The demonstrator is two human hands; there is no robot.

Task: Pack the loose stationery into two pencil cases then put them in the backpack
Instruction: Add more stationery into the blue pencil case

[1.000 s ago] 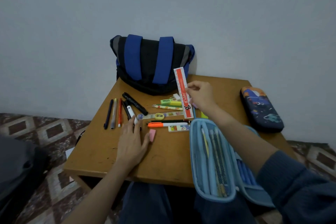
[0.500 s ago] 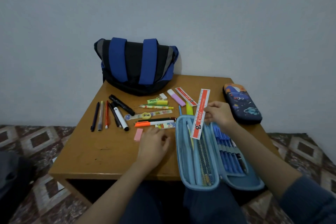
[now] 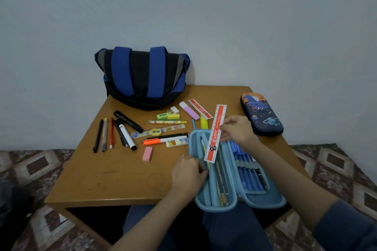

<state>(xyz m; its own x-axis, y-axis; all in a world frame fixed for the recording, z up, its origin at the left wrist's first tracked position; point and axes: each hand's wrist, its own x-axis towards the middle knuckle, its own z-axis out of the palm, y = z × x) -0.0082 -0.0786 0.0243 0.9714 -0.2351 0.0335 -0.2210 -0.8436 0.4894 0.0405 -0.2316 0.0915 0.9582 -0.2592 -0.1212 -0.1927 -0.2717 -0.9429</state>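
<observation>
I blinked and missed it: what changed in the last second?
The right hand brought the red ruler back toward the person, over the open light-blue pencil case. The left hand left the tabletop and gripped the case's left edge. The backpack, dark case and loose pens stayed put.

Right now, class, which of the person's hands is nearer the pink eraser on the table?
Left. The left hand grips the light blue pencil case at its edge, just right of the pink eraser. The right hand pinches a red ruler above the case, farther right.
</observation>
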